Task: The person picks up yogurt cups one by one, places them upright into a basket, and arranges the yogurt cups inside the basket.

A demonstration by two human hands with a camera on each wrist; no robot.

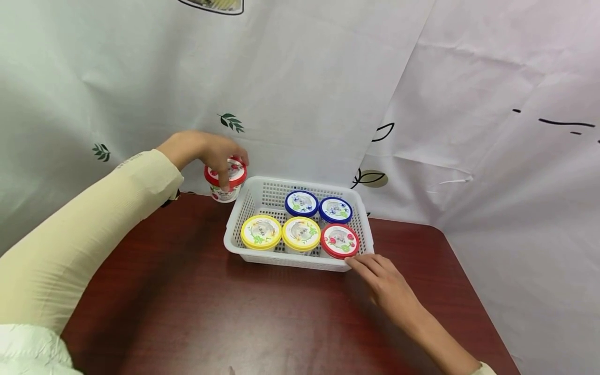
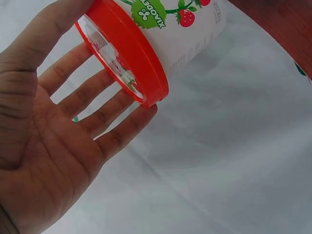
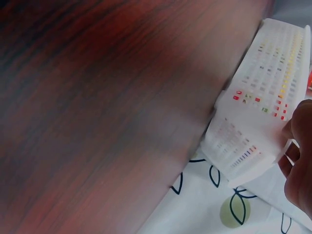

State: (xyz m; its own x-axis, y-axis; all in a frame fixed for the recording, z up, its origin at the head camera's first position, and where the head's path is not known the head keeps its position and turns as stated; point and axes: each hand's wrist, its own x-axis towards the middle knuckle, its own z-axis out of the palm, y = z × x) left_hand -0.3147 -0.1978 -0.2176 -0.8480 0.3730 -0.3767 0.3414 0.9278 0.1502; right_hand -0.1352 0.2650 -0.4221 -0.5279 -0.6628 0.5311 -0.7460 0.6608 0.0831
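Note:
At the table's back left, my left hand [image 1: 215, 153] grips a paper cup with a red lid [image 1: 225, 182] from above, thumb and fingers around the lid. In the left wrist view, the cup [image 2: 183, 36] shows printed strawberries, with the palm away from the lid. My right hand [image 1: 386, 284] holds the front right corner of a white plastic basket [image 1: 286, 260], its fingers at the rim. Inside the basket stand two yellow-lidded cups [image 1: 261, 232] in front, a red-lidded cup [image 1: 339, 241] at front right, and two blue-lidded cups [image 1: 301, 203] behind.
The basket sits near the back edge of a dark red wooden table [image 1: 262, 317]. A pale cloth with leaf prints [image 1: 304, 104] hangs right behind the table and along its right side.

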